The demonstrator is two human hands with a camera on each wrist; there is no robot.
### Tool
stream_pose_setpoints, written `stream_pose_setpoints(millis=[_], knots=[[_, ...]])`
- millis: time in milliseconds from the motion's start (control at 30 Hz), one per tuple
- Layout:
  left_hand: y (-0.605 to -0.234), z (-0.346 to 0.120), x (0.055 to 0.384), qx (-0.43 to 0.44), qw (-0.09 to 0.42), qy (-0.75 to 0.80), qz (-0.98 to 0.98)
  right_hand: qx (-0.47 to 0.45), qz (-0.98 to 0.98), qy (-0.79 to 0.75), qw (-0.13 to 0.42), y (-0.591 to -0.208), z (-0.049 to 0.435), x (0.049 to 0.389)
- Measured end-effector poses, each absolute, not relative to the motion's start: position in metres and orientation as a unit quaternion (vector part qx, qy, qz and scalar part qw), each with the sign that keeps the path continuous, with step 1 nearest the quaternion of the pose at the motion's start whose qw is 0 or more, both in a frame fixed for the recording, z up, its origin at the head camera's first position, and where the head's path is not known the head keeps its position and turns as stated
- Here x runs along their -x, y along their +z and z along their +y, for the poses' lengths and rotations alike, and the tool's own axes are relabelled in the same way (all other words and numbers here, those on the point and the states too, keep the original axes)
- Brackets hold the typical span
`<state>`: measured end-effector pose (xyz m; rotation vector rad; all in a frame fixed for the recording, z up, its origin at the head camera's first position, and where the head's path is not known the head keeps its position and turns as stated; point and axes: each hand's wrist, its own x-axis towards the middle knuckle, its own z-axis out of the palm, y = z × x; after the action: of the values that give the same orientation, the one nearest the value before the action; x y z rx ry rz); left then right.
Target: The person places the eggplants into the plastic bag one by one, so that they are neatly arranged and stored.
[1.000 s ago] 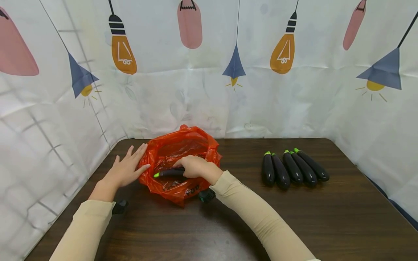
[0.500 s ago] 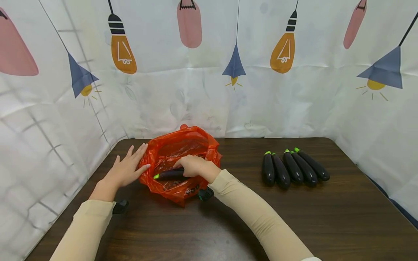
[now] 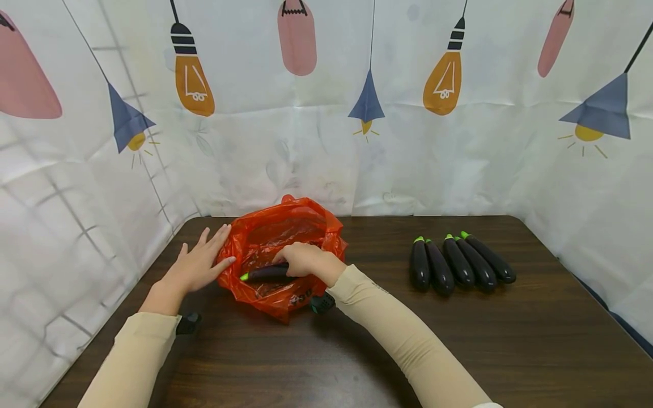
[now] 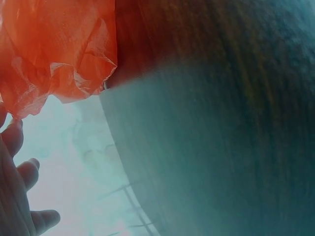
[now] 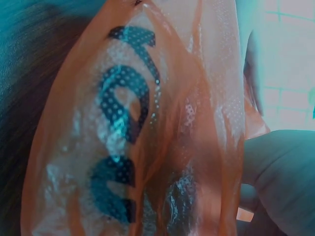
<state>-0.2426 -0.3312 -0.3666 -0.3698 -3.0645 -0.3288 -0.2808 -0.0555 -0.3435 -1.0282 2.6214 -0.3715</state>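
An orange-red plastic bag point(image 3: 334, 241) stands with its mouth spread wide near the table's back edge. My right hand point(image 3: 311, 263) reaches over the rim into it and grips a dark eggplant point(image 3: 266, 274) with a green stem end, lying sideways inside. The eggplant's far end is hidden by the hand. Against the bag's left side my left hand point(image 3: 196, 266) rests with fingers spread. In the left wrist view, fingertips point(image 4: 29, 172) show beside the plastic. The bag's dark-lettered wall point(image 5: 172, 113) fills much of the right wrist view, with part of my right hand point(image 5: 285, 172) at the right.
Several more eggplants point(image 3: 461, 263) lie side by side at the right of the dark wooden table point(image 3: 255, 362). Behind the table hangs a white printed cloth point(image 3: 326, 147), which also runs along both sides.
The eggplant inside the bag has shifted slightly downward, and more of its body shows. Both hands and the bag stay almost in place.
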Motion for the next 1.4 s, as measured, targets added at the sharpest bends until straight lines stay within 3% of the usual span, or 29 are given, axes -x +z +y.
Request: stream_pose_setpoints(millis=[500, 1400], knots=[[-0.365, -0.330, 0.242, 0.119, 0.016, -0.105, -0.987, 0.374, 0.909, -0.116, 0.146, -0.342, -0.053, 0.280], [-0.365, -0.331, 0.242, 0.124, 0.019, -0.103, -0.987, 0.430, 0.879, -0.203, 0.043, -0.311, -0.008, 0.274]])
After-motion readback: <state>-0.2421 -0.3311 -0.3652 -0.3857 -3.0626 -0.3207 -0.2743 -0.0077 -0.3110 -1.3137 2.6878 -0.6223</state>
